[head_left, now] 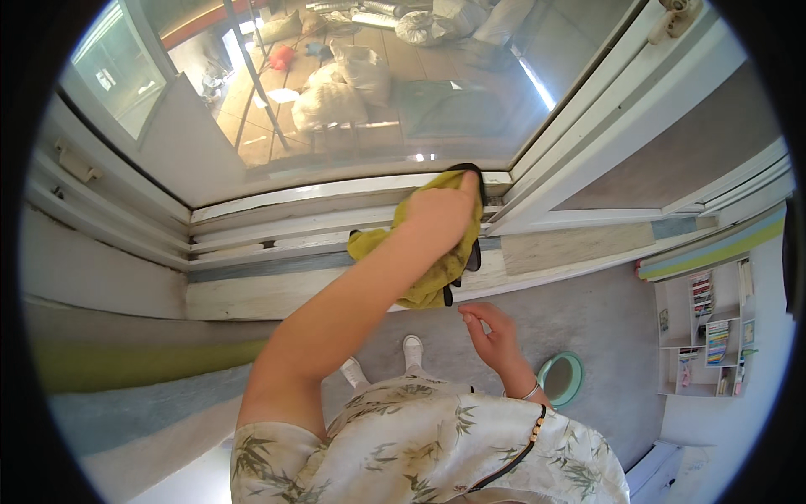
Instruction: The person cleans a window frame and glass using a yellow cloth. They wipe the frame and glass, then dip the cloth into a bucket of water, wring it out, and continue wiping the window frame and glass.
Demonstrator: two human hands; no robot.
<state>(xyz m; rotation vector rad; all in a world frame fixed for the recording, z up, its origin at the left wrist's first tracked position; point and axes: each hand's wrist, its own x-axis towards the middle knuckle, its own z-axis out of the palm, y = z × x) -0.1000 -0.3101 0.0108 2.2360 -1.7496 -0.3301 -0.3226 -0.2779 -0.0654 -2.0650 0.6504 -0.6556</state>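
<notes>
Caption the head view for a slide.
Left grip presses a yellow-green cloth against the white window frame; right grip is off the cloth.

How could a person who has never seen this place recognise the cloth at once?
Start from the large window and go to the right end of its whitish lower rail. There, under the person's left hand, is a crumpled cloth. Unlike the rail beside it, it is yellow-green with black edging.
</notes>
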